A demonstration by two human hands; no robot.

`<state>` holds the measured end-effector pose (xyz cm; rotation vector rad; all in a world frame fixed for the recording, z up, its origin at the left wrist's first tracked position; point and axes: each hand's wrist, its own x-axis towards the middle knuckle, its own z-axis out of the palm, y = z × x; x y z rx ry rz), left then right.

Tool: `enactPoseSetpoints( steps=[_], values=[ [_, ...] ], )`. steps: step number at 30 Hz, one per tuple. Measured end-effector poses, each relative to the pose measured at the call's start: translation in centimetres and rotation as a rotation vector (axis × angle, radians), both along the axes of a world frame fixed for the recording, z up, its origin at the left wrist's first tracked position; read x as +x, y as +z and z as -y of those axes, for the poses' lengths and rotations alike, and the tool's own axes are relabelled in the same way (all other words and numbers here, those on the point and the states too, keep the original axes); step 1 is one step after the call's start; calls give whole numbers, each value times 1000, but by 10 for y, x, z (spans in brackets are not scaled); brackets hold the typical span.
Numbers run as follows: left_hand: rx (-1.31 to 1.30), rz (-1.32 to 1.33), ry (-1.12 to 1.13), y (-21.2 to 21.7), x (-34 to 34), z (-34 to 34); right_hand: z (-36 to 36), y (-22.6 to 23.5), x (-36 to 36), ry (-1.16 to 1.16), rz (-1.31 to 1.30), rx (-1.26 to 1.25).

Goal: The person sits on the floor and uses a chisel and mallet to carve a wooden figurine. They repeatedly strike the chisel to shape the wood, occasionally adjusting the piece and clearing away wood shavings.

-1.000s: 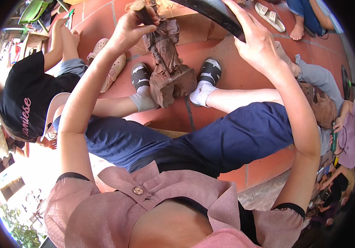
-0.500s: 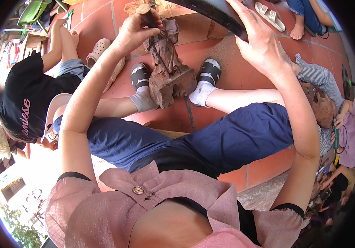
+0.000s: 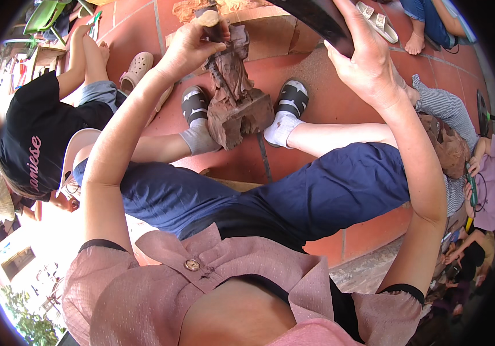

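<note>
On red tiles (image 3: 144, 34), left hand (image 3: 187, 49) grips chisel (image 3: 212, 26); right hand (image 3: 368, 57) grips mallet (image 3: 316, 20).

The wooden carving (image 3: 237, 98) is a dark reddish-brown figure, rough-cut and uneven, with folds along its body and a broad blocky base. It stands nearly upright, leaning slightly, its base on the red tiled floor (image 3: 316, 75) between two grey-and-white sandalled feet. A light-handled chisel (image 3: 212, 24) meets its top. Right of the carving, raised above it, is a long dark mallet (image 3: 316, 20).
</note>
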<state>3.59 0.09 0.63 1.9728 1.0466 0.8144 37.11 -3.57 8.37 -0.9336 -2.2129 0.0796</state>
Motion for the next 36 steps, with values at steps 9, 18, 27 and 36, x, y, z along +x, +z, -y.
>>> enactPoseSetpoints(
  steps=[9, 18, 27, 36],
  values=[
    [-21, 62, 1, -9, 1, -13, -3, -6, -5, 96, 92, 63],
    [-97, 45, -37, -16, -9, -22, -4, -1, -8, 78, -22, 54],
    [-20, 31, 26, -6, 6, -6, -2, -11, -3, -34, 208, -23],
    [-36, -16, 53, -2, 7, -3, -1, -15, -3, -32, 229, -101]
  ],
)
